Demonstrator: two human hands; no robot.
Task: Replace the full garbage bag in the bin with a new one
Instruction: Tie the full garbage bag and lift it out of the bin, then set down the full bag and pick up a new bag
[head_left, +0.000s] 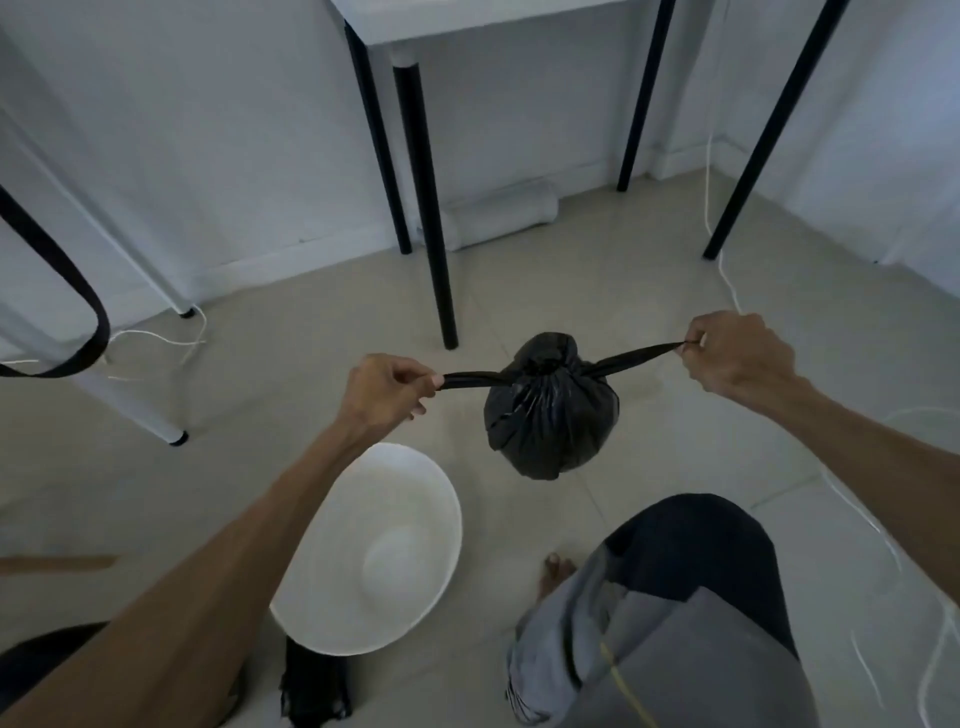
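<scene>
A black garbage bag (551, 410) hangs in the middle of the frame, off the floor, its neck gathered into a knot at the top. Two stretched tails of plastic run out sideways from that knot. The left hand (382, 392) pinches the end of the left tail between thumb and fingers; the right hand (737, 356) pinches the end of the right tail, fingers curled tight round it. Both tails are taut and nearly level.

Below and left of the bag, in the lower centre of the frame, stands a white bin (374, 551), open at the top with a bare white inside, partly crossed by the left forearm. At the bin's lower edge lies something dark and crumpled (314, 686), perhaps more black plastic; the view is too dim to tell.

A bare foot (557, 569) and a bent knee in dark and grey cloth fill the lower right. Black table legs (431, 208) stand on the tiled floor in the upper middle, and a white cord (719, 249) trails down along the right side.
</scene>
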